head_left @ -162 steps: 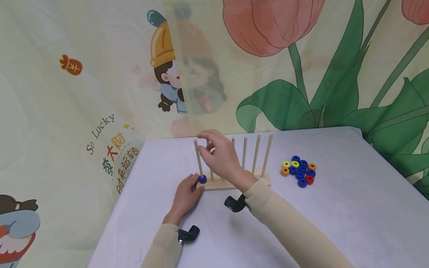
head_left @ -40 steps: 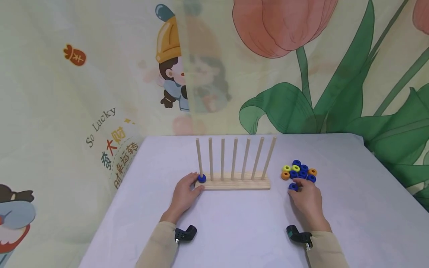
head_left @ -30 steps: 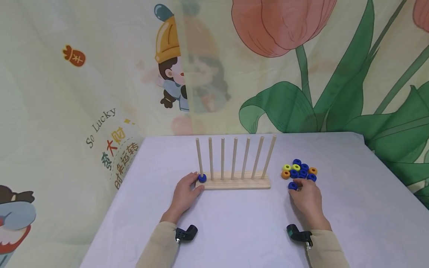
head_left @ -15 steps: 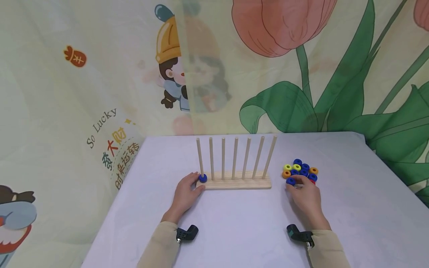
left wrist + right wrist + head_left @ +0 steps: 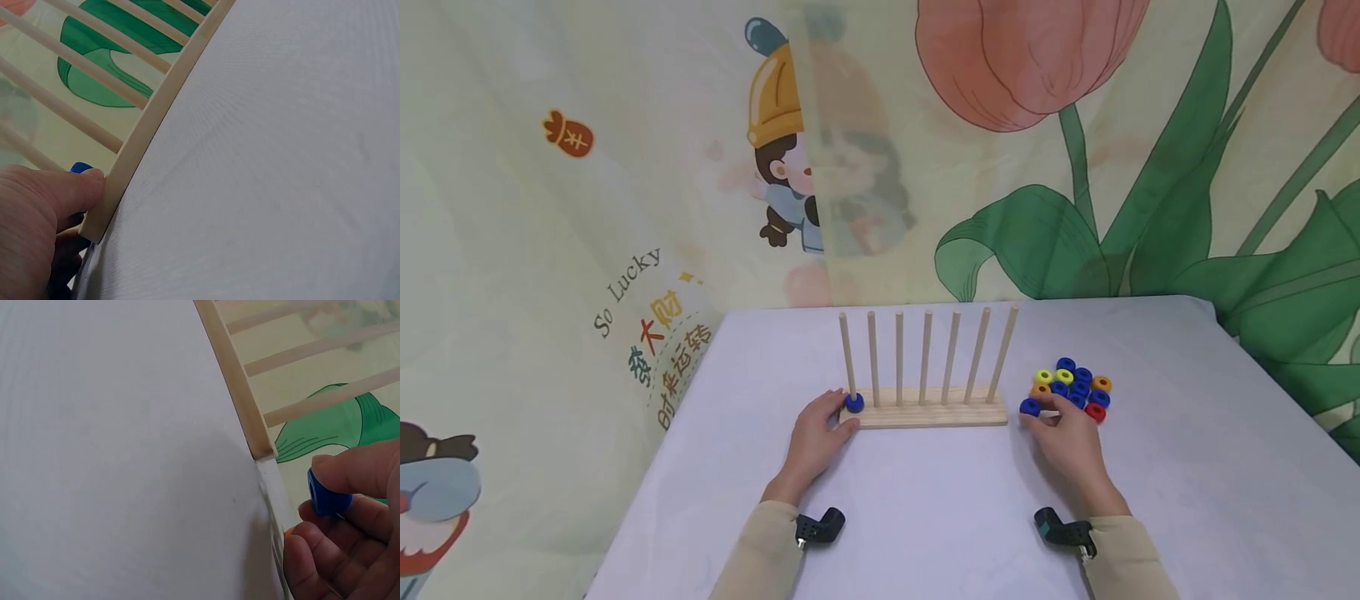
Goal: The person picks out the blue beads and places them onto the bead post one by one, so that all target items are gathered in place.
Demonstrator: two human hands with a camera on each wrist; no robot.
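Note:
My left hand [image 5: 813,435] grips the left end of a wooden peg rack [image 5: 925,417], thumb on the front edge and fingers behind. Several upright pegs stand in a row on its base. One blue bead [image 5: 854,403] sits at the foot of the leftmost peg, partly hidden by the thumb in the left wrist view. My right hand [image 5: 1067,442] pinches another blue bead [image 5: 328,495] between thumb and fingers, just right of the rack. Beside and behind that hand lie loose beads in blue, yellow, orange and red [image 5: 1096,412].
A white cloth covers the table [image 5: 925,517]. Behind it hangs a printed curtain [image 5: 865,275] with flowers and cartoon figures. Each wrist carries a small black camera [image 5: 1063,529].
My right hand went from the leftmost peg to the bead cluster, took a blue bead, and has shifted left with it, uncovering the red bead. The left hand stays on the rack.

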